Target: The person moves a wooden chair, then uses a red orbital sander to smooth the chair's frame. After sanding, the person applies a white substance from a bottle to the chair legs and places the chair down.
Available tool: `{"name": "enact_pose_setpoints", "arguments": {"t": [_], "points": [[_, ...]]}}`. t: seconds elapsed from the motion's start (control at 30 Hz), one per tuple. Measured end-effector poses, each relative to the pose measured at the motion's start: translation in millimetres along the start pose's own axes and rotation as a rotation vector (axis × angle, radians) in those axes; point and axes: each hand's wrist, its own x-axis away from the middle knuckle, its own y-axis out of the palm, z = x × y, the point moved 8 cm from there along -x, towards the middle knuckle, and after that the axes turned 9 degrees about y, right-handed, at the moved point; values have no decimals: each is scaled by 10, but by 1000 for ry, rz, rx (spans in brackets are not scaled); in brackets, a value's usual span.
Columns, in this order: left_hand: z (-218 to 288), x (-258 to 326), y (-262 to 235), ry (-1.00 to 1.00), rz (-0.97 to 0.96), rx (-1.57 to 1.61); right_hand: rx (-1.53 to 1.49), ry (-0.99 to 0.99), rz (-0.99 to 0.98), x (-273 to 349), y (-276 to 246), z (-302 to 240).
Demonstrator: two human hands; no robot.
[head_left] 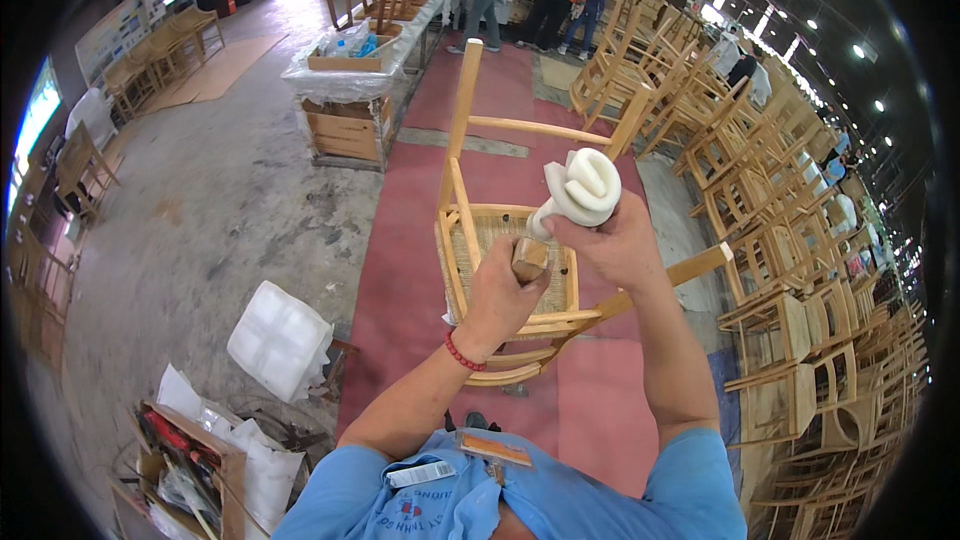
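We see the left hand (503,292) with its grip clamped around the end of a wooden chair leg (530,258), which points up toward the camera. The right hand (615,240) has its grip closed on a roll of white foam wrap (583,187), with a strip of the foam running down to the leg end. The chair (500,240) lies tipped on its back on a red floor mat (400,270), its woven seat facing the camera, directly in front of us. Stacks of similar wooden chairs (790,270) stand to the right. A white foam bundle (280,338) lies on the concrete floor to the left, near an open cardboard box (190,470).
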Motion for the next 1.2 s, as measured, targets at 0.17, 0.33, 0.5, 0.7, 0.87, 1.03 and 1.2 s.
{"name": "enact_pose_setpoints", "arguments": {"t": [0.17,0.33,0.5,0.7,0.87,1.03,1.2], "points": [[12,1,3,27,-5,-25,64,-37,-29,0,61,-77],[6,9,5,-4,-32,-3,77,-4,-41,46,15,-73],[16,19,5,8,-6,3,-181,16,164,170,-186,184],[19,12,-11,29,-19,-44,-150,-161,191,227,-585,254],[-133,-29,32,24,-116,46,-113,-189,875,849,-2048,226],[-230,-41,65,105,-66,132,-49,-249,1059,1663,-2950,235],[-250,-19,100,116,-49,267,117,37,1033,1537,-3071,520]]}}
